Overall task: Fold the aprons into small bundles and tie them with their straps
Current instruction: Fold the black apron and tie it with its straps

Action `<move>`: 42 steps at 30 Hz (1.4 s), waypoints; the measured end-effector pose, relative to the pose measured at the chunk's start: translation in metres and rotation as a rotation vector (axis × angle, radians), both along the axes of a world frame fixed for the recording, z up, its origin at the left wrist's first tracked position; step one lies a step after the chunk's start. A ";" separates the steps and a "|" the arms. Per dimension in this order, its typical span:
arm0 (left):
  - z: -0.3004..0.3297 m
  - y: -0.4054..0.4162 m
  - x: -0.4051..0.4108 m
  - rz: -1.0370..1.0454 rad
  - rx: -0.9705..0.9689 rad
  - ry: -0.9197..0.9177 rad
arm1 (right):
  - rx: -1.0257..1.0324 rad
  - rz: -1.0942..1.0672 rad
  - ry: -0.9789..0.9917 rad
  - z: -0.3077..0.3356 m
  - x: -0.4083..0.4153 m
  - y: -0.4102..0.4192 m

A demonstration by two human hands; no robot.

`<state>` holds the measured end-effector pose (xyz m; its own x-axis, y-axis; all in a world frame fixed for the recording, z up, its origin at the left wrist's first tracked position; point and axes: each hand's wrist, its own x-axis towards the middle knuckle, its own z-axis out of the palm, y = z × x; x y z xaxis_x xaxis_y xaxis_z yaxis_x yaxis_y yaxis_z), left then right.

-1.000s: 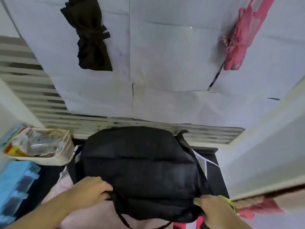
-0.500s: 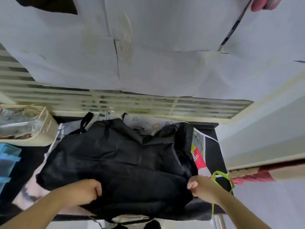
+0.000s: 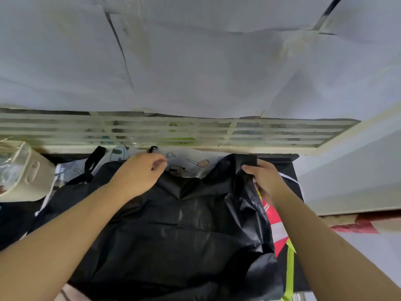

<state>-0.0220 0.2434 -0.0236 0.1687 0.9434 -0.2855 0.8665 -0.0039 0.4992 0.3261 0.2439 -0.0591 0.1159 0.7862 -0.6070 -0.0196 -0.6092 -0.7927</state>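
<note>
Head view: black apron [image 3: 173, 231] is spread crumpled across our table [image 3: 288, 170], on top of other fabric. Our left hand [image 3: 138, 172] sits at the apron's far edge, left of centre, fingers curled, pinching the hem. Our right hand [image 3: 263, 177] grips the far right corner, which stands bunched up above the thumb. A black strap [image 3: 93, 164] trails off the far left. White printed cloth [image 3: 188, 164] shows between the hands. Cream basket [image 3: 28, 174] sits far left.
</note>
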 end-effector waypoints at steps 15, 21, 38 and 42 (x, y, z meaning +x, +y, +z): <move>-0.009 0.036 0.035 -0.102 -0.686 0.125 | 0.200 -0.212 0.282 0.040 0.061 -0.007; 0.005 0.038 0.011 0.233 -0.347 -0.326 | 0.232 -0.130 -0.274 0.043 0.075 0.004; -0.035 -0.088 0.057 -0.060 -0.033 -0.077 | 0.068 1.197 -0.712 -0.001 0.013 -0.110; -0.075 -0.142 0.056 -0.132 -0.510 -0.086 | 0.030 1.587 -1.024 -0.030 0.008 -0.149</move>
